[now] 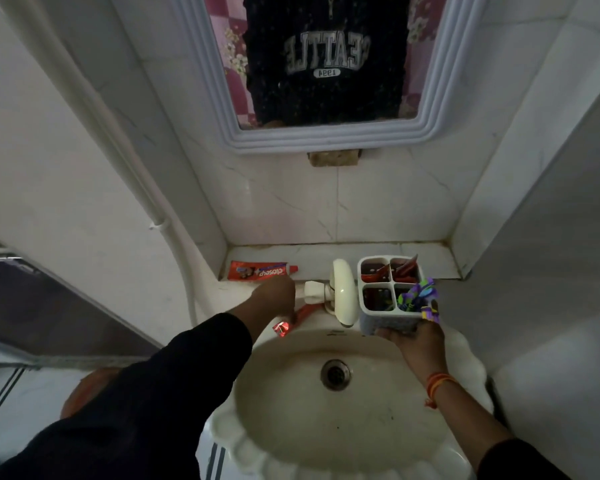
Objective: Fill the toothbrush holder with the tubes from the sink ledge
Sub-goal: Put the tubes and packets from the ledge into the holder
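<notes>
My right hand (417, 344) holds a white four-compartment toothbrush holder (388, 320) from below, just right of the tap. Its two far compartments hold red tubes, and a purple-and-green tube (419, 295) sticks out of the near right one. My left hand (277, 298) reaches to the sink's back left rim and its fingers close on a small red tube (293, 319) lying there, its crimped end pointing toward me. A larger red toothpaste tube (261, 270) lies flat on the tiled ledge just beyond my left hand.
A cream tap (343, 292) stands between my two hands at the back of the basin (326, 420). White tiled walls close in on both sides. A mirror (326, 64) hangs above the ledge, and a white pipe (160, 216) runs down the left wall.
</notes>
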Motion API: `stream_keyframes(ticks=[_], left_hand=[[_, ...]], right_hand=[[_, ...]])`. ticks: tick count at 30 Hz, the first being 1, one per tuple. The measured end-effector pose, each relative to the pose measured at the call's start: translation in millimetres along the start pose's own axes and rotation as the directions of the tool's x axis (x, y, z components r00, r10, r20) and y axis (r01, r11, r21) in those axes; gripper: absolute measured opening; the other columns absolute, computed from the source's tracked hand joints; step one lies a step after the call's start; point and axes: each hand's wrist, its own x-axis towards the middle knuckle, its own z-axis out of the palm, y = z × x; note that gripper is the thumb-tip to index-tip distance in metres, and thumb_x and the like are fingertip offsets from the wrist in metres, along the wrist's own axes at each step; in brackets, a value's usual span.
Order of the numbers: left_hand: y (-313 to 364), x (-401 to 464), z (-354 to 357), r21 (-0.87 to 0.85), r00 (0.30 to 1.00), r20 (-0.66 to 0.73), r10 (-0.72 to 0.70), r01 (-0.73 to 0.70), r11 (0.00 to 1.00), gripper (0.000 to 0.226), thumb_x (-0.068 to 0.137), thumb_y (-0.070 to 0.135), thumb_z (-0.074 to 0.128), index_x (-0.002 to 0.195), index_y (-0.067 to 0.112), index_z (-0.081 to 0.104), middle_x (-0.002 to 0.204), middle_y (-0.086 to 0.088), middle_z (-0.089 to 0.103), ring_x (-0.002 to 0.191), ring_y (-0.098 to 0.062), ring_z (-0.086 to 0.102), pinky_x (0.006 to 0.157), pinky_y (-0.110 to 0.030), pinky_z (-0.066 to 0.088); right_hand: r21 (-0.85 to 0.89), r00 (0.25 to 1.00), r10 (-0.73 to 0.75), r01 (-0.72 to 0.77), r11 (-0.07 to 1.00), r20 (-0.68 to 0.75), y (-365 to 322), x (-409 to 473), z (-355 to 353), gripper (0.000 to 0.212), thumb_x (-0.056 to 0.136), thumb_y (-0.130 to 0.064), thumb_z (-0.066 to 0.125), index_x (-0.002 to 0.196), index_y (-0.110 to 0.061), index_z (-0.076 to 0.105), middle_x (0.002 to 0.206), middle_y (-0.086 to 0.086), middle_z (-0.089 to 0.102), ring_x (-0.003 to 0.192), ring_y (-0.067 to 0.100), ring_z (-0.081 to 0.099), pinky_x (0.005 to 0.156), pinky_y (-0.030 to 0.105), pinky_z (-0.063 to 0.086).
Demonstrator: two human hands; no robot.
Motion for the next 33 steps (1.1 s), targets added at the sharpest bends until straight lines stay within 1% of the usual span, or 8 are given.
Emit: stream_keyframes(ticks=[4,9,15,19,22,27,30,33], left_hand=[[-5.9,4.2,22.7,-0.044,1.0,-0.002,0.009,-0.009,0.999,0.056,0.072,0.057,0.08,0.097,0.007,0.077,0.067,0.0,0.058,0.075,-0.025,0.061,0.083,-0.036,0.061],[-22.2,-10.7,16.8,-0.279,0.995,-0.093,-0.029,0.002,0.96,0.037,0.084,0.032,0.078,0.113,0.009,0.075,0.109,-0.01,0.075,0.102,-0.027,0.07,0.085,-0.034,0.057],[-41.0,-22.3,1.6,-0.488,0.954,-0.26,-0.15,0.004,0.873,0.03,0.073,0.031,0.09,0.097,0.017,0.079,0.086,-0.003,0.07,0.079,-0.02,0.066,0.065,-0.024,0.045],[-36.4,-37.5,-13.3,-0.591,0.883,-0.415,-0.218,-0.079,0.803,0.023,0.078,0.026,0.085,0.097,0.016,0.078,0.086,0.002,0.069,0.069,-0.011,0.06,0.053,-0.019,0.04],[-28.5,-54.9,-34.6,-0.602,0.829,-0.515,-0.216,-0.17,0.78,0.007,0.088,0.015,0.073,0.093,0.013,0.078,0.084,0.001,0.075,0.074,-0.017,0.072,0.059,-0.024,0.054],[-5.8,-91.9,-86.0,-0.461,0.669,-0.73,-0.14,-0.332,0.823,0.02,0.095,0.015,0.067,0.11,0.015,0.079,0.097,-0.002,0.08,0.074,-0.014,0.069,0.071,-0.021,0.047],[19.2,-126.0,-120.8,-0.359,0.502,-0.861,-0.083,-0.483,0.799,0.019,0.093,0.021,0.073,0.109,0.016,0.08,0.098,0.002,0.081,0.07,-0.001,0.066,0.073,-0.011,0.047],[48.9,-151.5,-146.8,-0.294,0.494,-0.869,0.036,-0.573,0.766,0.021,0.092,0.025,0.075,0.11,0.017,0.081,0.096,0.003,0.081,0.069,0.001,0.068,0.076,-0.012,0.052]], right_hand=[[0.01,1.0,-0.008,0.008,1.0,-0.008,-1.1,-0.2,0.1,0.096,0.042,-0.049,0.095,0.126,-0.013,0.065,0.117,0.004,0.075,0.113,0.021,0.07,0.101,0.05,0.057],[-0.003,0.999,-0.024,0.024,1.0,-0.022,-7.7,-2.3,0.3,0.1,0.041,-0.048,0.094,0.128,-0.013,0.061,0.118,0.006,0.074,0.113,0.023,0.07,0.102,0.046,0.056],[-0.063,1.0,-0.03,0.03,0.998,0.0,-8.3,-0.9,-2.4,0.096,0.044,-0.041,0.099,0.129,-0.01,0.064,0.118,0.007,0.074,0.114,0.022,0.069,0.103,0.043,0.055],[-0.064,0.999,-0.035,0.034,0.997,-0.011,-11.5,-2.2,-3.0,0.098,0.043,-0.046,0.094,0.128,-0.009,0.065,0.118,0.007,0.075,0.111,0.021,0.069,0.099,0.036,0.053],[-0.09,1.0,-0.031,0.031,0.996,0.001,-9.8,-0.7,-3.5,0.089,0.047,-0.029,0.101,0.126,-0.009,0.066,0.117,0.008,0.075,0.112,0.024,0.069,0.099,0.036,0.053],[-0.055,1.0,-0.006,0.005,0.998,-0.016,-7.6,0.2,-3.0,0.093,0.041,-0.044,0.096,0.123,-0.01,0.069,0.112,0.004,0.077,0.107,0.02,0.071,0.098,0.044,0.057],[-0.039,1.0,0.009,-0.009,0.999,0.009,-7.1,-0.7,-2.6,0.087,0.049,-0.02,0.102,0.127,-0.006,0.067,0.116,0.007,0.076,0.112,0.024,0.07,0.1,0.048,0.057],[0.043,1.0,0.003,-0.004,0.999,0.029,-3.3,3.2,-1.7,0.107,0.037,-0.041,0.101,0.133,-0.011,0.063,0.123,0.004,0.074,0.117,0.022,0.069,0.099,0.05,0.058]])
